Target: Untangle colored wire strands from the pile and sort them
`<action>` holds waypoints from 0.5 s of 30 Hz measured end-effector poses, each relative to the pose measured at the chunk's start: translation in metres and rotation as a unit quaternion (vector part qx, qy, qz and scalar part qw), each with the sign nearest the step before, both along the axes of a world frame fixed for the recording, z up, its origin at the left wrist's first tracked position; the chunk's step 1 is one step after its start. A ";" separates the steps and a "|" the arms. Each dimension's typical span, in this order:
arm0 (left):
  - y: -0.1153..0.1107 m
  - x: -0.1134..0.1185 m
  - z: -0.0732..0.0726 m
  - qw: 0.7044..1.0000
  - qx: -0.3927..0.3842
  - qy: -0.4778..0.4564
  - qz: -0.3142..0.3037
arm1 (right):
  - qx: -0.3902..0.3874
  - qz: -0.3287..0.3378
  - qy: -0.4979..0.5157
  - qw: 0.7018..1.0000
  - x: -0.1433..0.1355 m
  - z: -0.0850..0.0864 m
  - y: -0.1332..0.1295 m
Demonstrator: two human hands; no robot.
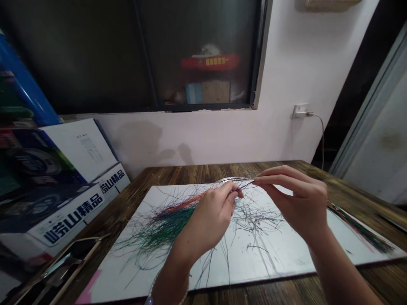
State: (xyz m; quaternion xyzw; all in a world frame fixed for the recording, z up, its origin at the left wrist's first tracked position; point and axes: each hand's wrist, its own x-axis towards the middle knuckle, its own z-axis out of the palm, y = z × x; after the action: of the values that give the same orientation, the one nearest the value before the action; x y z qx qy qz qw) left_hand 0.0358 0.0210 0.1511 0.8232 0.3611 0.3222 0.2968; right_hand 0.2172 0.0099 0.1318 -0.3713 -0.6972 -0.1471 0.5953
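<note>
My left hand [213,214] and right hand [297,199] hold thin dark strands [246,185] in narrow pinches; coloured heap [173,224] lies on white board [292,260].

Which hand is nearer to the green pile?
Left. The left hand is just right of the green pile in this view, its forearm partly in front; the right hand is farther right, at the other end of the pinched strand.
</note>
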 end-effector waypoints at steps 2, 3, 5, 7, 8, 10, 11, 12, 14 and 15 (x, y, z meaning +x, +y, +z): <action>0.001 -0.001 -0.001 1.000 0.010 0.011 0.013 | -0.007 0.009 -0.012 1.000 -0.001 0.000 0.000; 0.002 -0.001 -0.001 1.000 0.012 0.013 0.018 | -0.019 0.023 -0.017 0.999 -0.001 0.001 0.000; 0.003 -0.002 -0.002 0.999 0.014 0.012 0.026 | -0.054 0.066 -0.015 0.996 0.001 0.002 0.000; 0.004 -0.002 -0.003 1.000 0.013 0.009 0.026 | -0.094 0.116 0.010 0.989 0.002 0.003 0.000; 0.005 -0.003 -0.003 1.000 0.013 0.009 0.024 | -0.114 0.140 0.032 0.983 0.003 0.003 0.001; 0.004 -0.003 -0.003 0.999 0.018 0.016 0.023 | -0.152 0.181 0.089 0.968 0.002 0.003 0.001; 0.004 -0.003 -0.002 0.999 0.022 0.021 0.022 | -0.168 0.196 0.121 0.958 0.002 0.002 0.002; 0.004 -0.002 -0.002 0.999 0.026 0.025 0.021 | -0.181 0.207 0.152 0.949 0.001 0.002 0.002; 0.003 -0.002 -0.001 0.999 0.035 0.028 0.017 | -0.202 0.214 0.199 0.935 -0.001 0.000 0.004; 0.003 -0.001 -0.002 0.999 0.039 0.028 0.014 | -0.211 0.213 0.215 0.930 -0.002 -0.001 0.005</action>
State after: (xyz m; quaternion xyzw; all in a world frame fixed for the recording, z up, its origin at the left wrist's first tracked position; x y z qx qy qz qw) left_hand 0.0343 0.0236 0.1495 0.8374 0.3682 0.3173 0.2500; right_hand 0.2153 0.0151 0.1308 -0.3537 -0.6303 0.2165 0.6564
